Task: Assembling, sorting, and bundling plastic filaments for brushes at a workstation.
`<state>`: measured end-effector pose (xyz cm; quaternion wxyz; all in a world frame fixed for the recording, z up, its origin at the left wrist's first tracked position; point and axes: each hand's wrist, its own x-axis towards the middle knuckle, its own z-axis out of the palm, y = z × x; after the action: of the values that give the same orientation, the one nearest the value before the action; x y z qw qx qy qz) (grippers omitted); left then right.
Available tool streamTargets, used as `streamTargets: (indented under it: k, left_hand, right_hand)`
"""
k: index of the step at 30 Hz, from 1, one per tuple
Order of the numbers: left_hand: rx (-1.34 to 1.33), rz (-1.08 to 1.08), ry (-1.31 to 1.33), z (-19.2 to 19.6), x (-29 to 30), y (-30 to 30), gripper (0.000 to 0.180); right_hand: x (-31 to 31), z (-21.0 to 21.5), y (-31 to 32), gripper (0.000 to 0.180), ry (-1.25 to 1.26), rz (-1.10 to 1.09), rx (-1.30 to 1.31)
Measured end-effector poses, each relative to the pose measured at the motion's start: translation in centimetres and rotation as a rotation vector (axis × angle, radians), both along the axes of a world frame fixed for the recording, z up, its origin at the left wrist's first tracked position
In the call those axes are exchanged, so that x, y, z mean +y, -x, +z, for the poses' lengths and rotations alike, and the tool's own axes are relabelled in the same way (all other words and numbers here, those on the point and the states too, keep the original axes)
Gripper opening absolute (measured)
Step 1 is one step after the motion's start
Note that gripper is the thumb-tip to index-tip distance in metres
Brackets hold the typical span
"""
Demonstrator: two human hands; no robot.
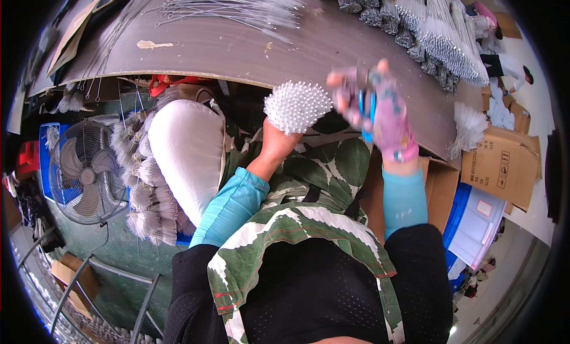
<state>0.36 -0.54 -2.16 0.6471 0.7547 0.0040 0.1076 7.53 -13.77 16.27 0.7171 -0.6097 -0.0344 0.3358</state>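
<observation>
My left hand [278,143] is closed around a bundle of thin wire brushes [298,107], held upright over my lap at the table's front edge. Their many white tips face me in a rounded cluster; the lower ends are hidden. To the right, my right hand [380,109], in a stained pink glove with bare fingertips, grips a blue-handled tool [369,109]. Motion blurs the fingers and the tool, so its kind is not clear. A small space separates this hand from the bundle.
On the brown table [219,53] lie loose wire brushes [237,8] and stacked bundles [427,29]. A fan [87,173] and hanging brush bundles [145,183] are at left. Cardboard boxes [502,166] and a plastic bin [475,225] stand at right. Another person [513,69] is far right.
</observation>
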Motion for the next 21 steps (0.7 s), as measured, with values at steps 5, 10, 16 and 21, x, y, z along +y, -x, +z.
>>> streamTargets:
  k: [5,10,16,21]
  left_hand:
    - [0.094,-0.005,-0.020,-0.4,0.0,0.3,0.033]
    - [0.082,0.011,-0.113,-1.0,0.0,0.3,0.032]
    - [0.128,0.042,0.069,-0.4,-0.1,0.5,0.032]
    - [0.109,0.030,0.051,0.4,0.1,0.6,0.031]
  right_hand:
    - [-0.4,-1.9,6.4,0.044,0.269,-0.051,0.077]
    - [-0.3,-3.9,7.0,0.040,0.286,-0.101,0.090]
    - [0.2,-4.1,7.0,0.039,0.288,-0.108,0.075]
    - [0.6,-4.8,7.1,0.039,0.279,-0.116,0.013]
